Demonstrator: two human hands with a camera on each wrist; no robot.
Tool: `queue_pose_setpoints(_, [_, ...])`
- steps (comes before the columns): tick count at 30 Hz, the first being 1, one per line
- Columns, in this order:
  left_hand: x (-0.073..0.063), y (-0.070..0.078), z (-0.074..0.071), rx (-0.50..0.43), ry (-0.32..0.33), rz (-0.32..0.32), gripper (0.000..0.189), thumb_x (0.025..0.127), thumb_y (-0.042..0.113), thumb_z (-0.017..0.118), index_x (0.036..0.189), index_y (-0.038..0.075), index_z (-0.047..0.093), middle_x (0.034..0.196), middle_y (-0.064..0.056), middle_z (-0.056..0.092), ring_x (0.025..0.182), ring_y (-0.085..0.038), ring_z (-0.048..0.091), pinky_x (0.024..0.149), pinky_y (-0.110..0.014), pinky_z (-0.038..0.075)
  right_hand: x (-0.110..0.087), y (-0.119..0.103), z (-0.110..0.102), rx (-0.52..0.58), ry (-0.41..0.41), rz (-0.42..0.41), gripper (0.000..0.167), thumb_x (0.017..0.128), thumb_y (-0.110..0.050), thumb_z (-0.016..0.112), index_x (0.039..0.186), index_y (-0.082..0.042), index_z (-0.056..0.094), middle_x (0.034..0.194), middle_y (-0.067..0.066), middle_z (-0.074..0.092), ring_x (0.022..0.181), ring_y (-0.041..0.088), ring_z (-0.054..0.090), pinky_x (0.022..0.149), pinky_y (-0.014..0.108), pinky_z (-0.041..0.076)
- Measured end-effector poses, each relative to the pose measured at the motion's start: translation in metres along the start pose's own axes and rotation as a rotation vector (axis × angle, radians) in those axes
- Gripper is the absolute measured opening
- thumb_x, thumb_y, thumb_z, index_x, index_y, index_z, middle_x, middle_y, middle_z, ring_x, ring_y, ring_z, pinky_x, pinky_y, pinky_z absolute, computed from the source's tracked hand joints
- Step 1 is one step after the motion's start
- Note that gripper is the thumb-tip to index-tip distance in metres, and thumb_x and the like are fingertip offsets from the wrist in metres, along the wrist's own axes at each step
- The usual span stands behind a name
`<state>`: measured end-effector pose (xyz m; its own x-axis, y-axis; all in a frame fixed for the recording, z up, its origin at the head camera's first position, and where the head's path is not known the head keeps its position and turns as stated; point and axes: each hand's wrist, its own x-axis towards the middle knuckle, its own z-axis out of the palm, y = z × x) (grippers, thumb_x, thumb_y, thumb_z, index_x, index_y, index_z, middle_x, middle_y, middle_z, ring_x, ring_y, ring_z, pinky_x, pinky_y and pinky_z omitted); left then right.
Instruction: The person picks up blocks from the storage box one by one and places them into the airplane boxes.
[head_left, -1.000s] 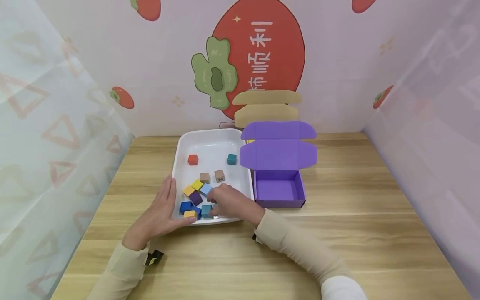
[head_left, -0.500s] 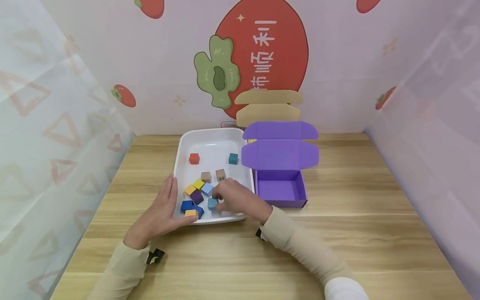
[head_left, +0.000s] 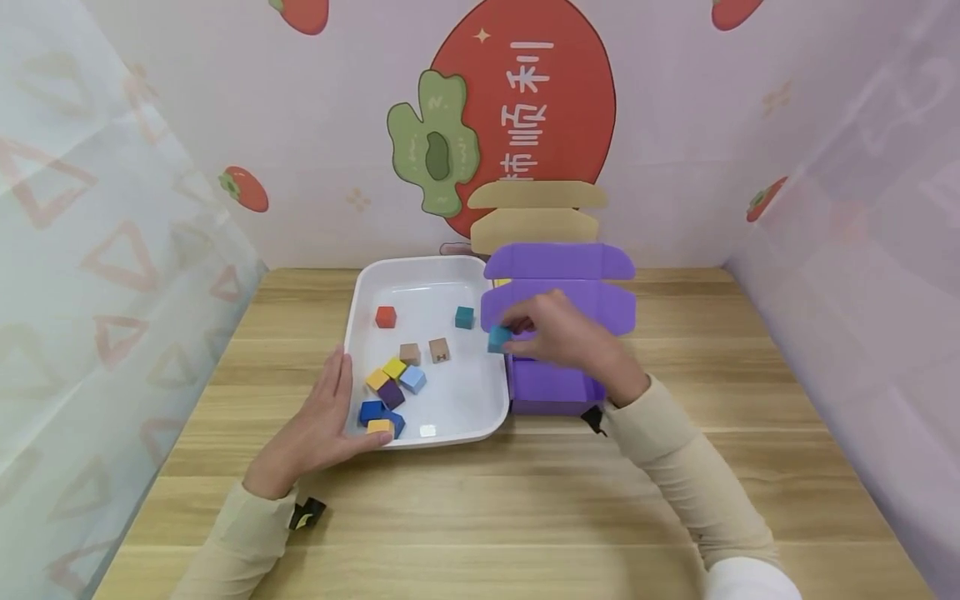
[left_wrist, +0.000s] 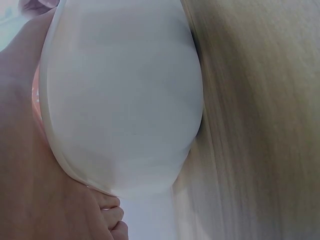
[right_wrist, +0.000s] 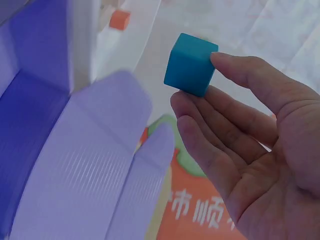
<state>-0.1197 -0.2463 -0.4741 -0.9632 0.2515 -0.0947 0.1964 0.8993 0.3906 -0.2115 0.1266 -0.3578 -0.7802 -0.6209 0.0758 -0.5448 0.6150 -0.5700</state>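
Observation:
Between thumb and fingers, my right hand [head_left: 558, 333] pinches a teal-blue cube block [right_wrist: 191, 64]. The block hangs above the right rim of the white tray [head_left: 487, 400], and the hand covers part of the open purple box [head_left: 555, 407]. My left hand [head_left: 318, 425] holds the tray's near left corner, fingers along its left side and thumb over the front rim. Inside lie a red block [head_left: 386, 317], a dark teal block [head_left: 464, 317], two brown blocks [head_left: 409, 354], a light blue block [head_left: 412, 380], a dark purple block [head_left: 391, 393], yellow ones [head_left: 394, 369] and dark blue ones [head_left: 371, 412].
The purple box's lid [head_left: 558, 262] stands raised at the back. Behind it rises the beige flap [head_left: 536, 229] of another box, with a bit of yellow beside it. A wooden table [head_left: 675, 467] lies under everything, enclosed by printed cloth walls [head_left: 675, 150].
My right hand has lifted the teal-blue block from the front of the tray and carried it right and back to the purple box. The left hand has stayed in place.

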Motion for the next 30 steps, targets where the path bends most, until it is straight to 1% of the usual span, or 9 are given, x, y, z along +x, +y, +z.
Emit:
queue_pose_setpoints(3, [-0.001,0.0,-0.001,0.007,0.001,0.0,0.14,0.082,0.081,0.067,0.167,-0.001,-0.007,0.177,-0.019,-0.017,0.165,-0.044,-0.002,0.127,-0.068,0.023,-0.008,0.016,-0.006,-0.003,0.017,0.012,0.017,0.089,-0.007,0.083,0.106,-0.005,0.082,0.102,0.007,0.082,0.098,0.026,0.079,0.088,0.042,0.066])
queue_pose_setpoints(6, [-0.002,0.0,-0.001,0.01,0.0,0.0,0.139,0.083,0.082,0.066,0.167,-0.001,-0.009,0.177,-0.018,-0.017,0.165,-0.044,-0.001,0.127,-0.068,0.023,-0.014,0.034,-0.002,-0.007,0.02,0.022,0.018,0.089,-0.006,0.084,0.106,-0.004,0.082,0.102,0.008,0.082,0.096,0.024,0.08,0.087,0.041,0.066])
queue_pose_setpoints(9, [-0.002,0.0,-0.002,0.009,0.002,0.001,0.139,0.083,0.082,0.066,0.167,-0.001,-0.008,0.177,-0.019,-0.016,0.165,-0.045,-0.001,0.127,-0.068,0.024,-0.017,0.052,0.01,-0.058,0.02,0.021,0.018,0.087,-0.008,0.085,0.105,-0.004,0.082,0.101,0.008,0.082,0.093,0.022,0.08,0.084,0.037,0.066])
queue_pose_setpoints(13, [-0.002,0.0,-0.002,0.001,0.0,0.001,0.139,0.083,0.081,0.067,0.167,-0.001,-0.008,0.177,-0.019,-0.017,0.165,-0.045,-0.001,0.127,-0.068,0.023,-0.018,0.071,0.031,-0.131,0.014,0.019,0.019,0.088,-0.011,0.086,0.104,-0.002,0.082,0.1,0.01,0.082,0.092,0.022,0.079,0.083,0.036,0.066])
queue_pose_setpoints(18, [-0.002,-0.001,0.001,-0.002,-0.001,0.001,0.139,0.082,0.082,0.066,0.168,0.001,-0.009,0.177,-0.018,-0.017,0.165,-0.044,-0.002,0.126,-0.068,0.024,-0.02,0.08,0.052,-0.118,-0.002,0.067,0.024,0.088,-0.009,0.085,0.108,0.002,0.08,0.105,0.015,0.081,0.096,0.026,0.078,0.085,0.039,0.066])
queue_pose_setpoints(21, [-0.003,-0.001,0.002,-0.004,0.0,-0.002,0.139,0.082,0.082,0.066,0.168,0.001,-0.008,0.178,-0.017,-0.017,0.165,-0.044,-0.002,0.126,-0.068,0.024,-0.022,0.083,0.061,-0.121,0.012,0.09,0.024,0.088,-0.008,0.085,0.11,0.001,0.08,0.106,0.015,0.081,0.099,0.027,0.077,0.087,0.041,0.065])
queue_pose_setpoints(25, [-0.004,0.0,0.002,-0.002,-0.004,-0.007,0.139,0.082,0.082,0.066,0.168,0.001,-0.008,0.178,-0.017,-0.017,0.165,-0.044,-0.003,0.126,-0.069,0.023,-0.024,0.084,0.068,-0.161,0.077,0.077,0.023,0.087,-0.007,0.086,0.108,0.001,0.081,0.105,0.015,0.082,0.099,0.029,0.077,0.087,0.044,0.065])
queue_pose_setpoints(30, [-0.003,0.0,0.0,0.007,0.007,-0.004,0.138,0.083,0.082,0.066,0.168,0.001,-0.007,0.178,-0.017,-0.017,0.165,-0.044,-0.003,0.126,-0.069,0.024,-0.022,0.085,0.074,-0.205,0.162,0.06,0.018,0.085,-0.007,0.087,0.1,0.001,0.082,0.097,0.014,0.082,0.091,0.028,0.078,0.082,0.043,0.065])
